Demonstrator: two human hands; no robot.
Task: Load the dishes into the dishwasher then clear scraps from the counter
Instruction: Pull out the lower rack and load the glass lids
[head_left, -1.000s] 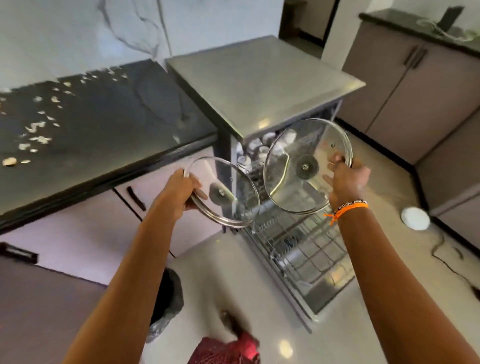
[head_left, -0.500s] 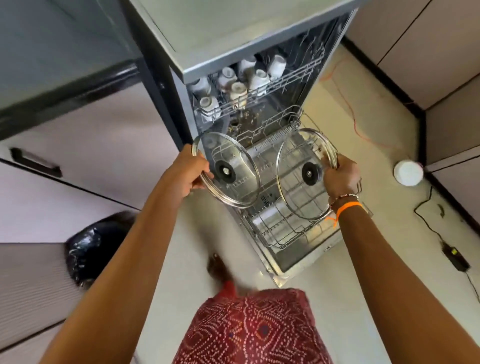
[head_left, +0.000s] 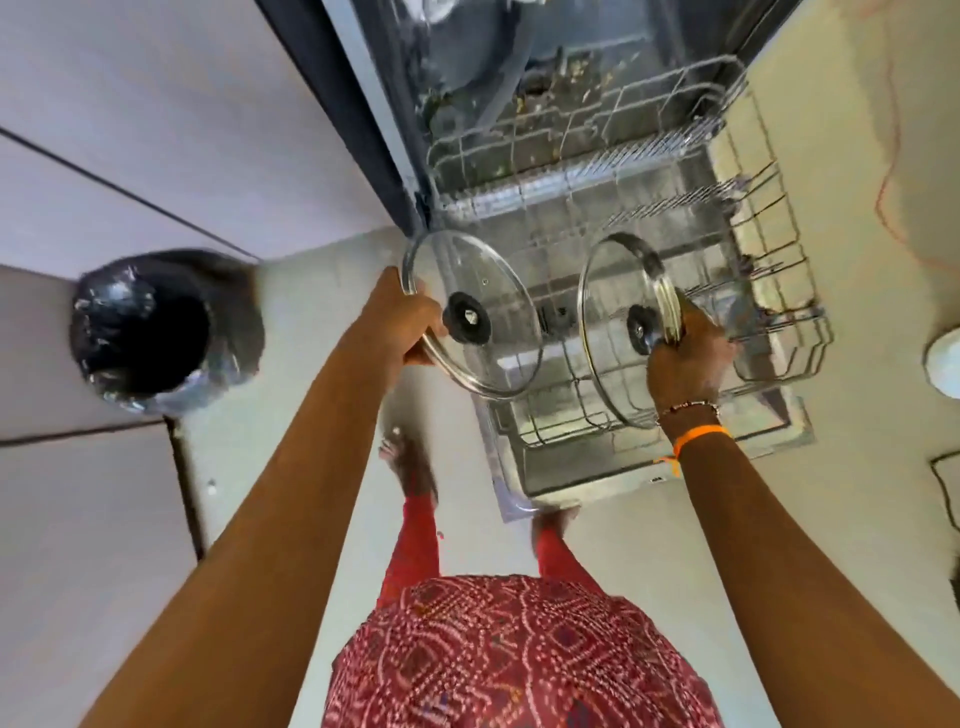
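Observation:
My left hand (head_left: 402, 325) grips the rim of a round glass lid (head_left: 488, 291) with a black knob, held tilted over the left edge of the pulled-out lower rack (head_left: 779, 270). In my right hand (head_left: 685, 358) is a second glass lid (head_left: 608, 332), gripped by its rim and turned nearly on edge, its lower edge down among the rack's wires. The dishwasher (head_left: 374, 130) stands open, its door (head_left: 597, 488) folded down under the rack. The counter is out of view.
A bin lined with a black bag (head_left: 150, 332) stands on the floor to the left, beside pale cabinet fronts (head_left: 104, 156). A white round object (head_left: 945, 358) and a dark cable (head_left: 940, 483) lie on the floor at the right. My feet are just before the door.
My view has tipped down from the counter to the lower rack. Both lids have come down from chest height, and the right one now reaches into the rack, turned more on edge.

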